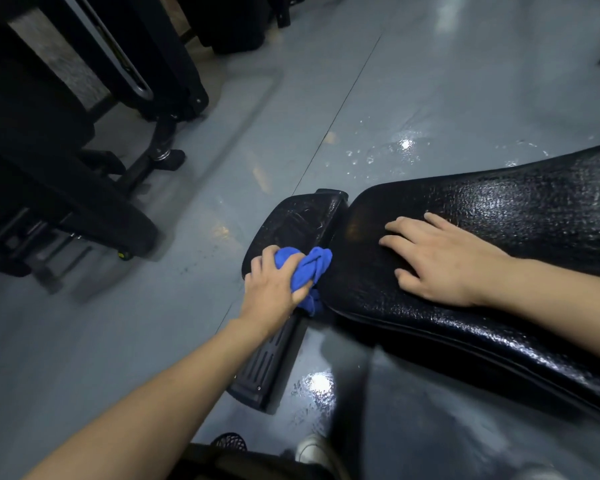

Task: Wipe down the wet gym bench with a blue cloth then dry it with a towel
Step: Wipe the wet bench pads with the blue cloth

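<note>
Two hands are on the work, and the split between them decides what comes next. Your left hand (274,285) is closed around a bunched bright-blue cloth (309,268), pressing it at the near edge of the small black textured seat pad (298,223), right where that pad meets the gap before the long black padded bench surface (499,216). Your right hand (440,258) lies flat and spread on the long pad, fingers wide, holding nothing — it looks like a brace rather than a working hand.

The relation that matters: the long pad runs away from the cloth toward your right, its long axis stretching from the gap out to the far right of the view. Most of the unwiped area lies to the right of the cloth, and beads of water glint thickly along that stretch. The cloth hand is the nearer one to the seat pad; the braced hand sits directly in the path of any stroke along the long pad.

So, as a judgement, the wiping is at an early stage — the seat end first, the long pad to follow. A stroke to the right would call for lifting or sliding the right hand clear. No towel shows in view, so drying is not yet begun. Puddles shine on the grey floor (395,147) beyond the bench.
</note>
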